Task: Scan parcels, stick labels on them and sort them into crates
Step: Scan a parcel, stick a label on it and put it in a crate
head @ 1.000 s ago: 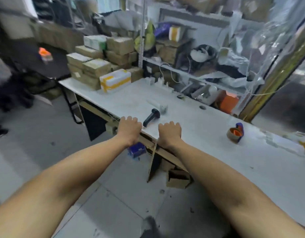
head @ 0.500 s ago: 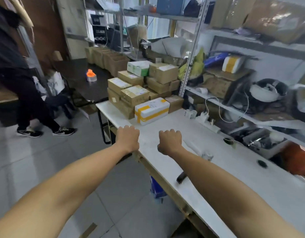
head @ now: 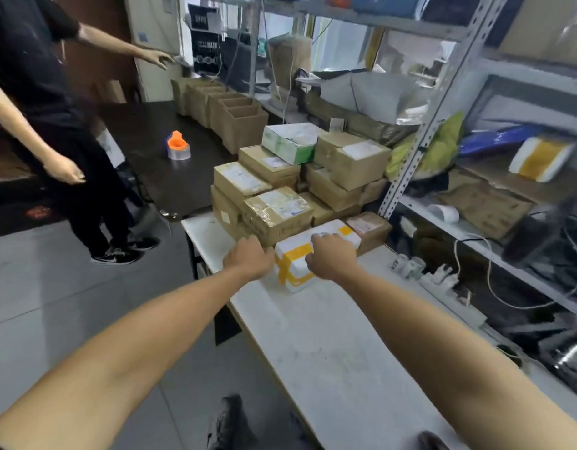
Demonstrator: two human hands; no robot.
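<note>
- white parcel with yellow tape bands sits on white table, at the near foot of the box stack, touching the cartons behind it.
- right hand lies on top of the parcel, knuckles up, fingers bent down over its top; fingertips hidden, so cannot tell whether it grips or only rests.
- left hand is at the parcel's left end, touching or just beside it; fingers curl away from the camera, grip not visible, cannot tell.
- both forearms reach out from the lower corners of the view, hands near each other, the parcel's taped corner between them.
- stack holds brown cartons with paper labels; a green-and-white box on top.
- dark table beyond, with a tape roll, orange core, and a row of open cartons along its far side.
- person in black stands at left on the grey floor, one arm stretched toward the back wall.
- metal shelving at right, crowded with bags, cables, a yellow-taped package.
</note>
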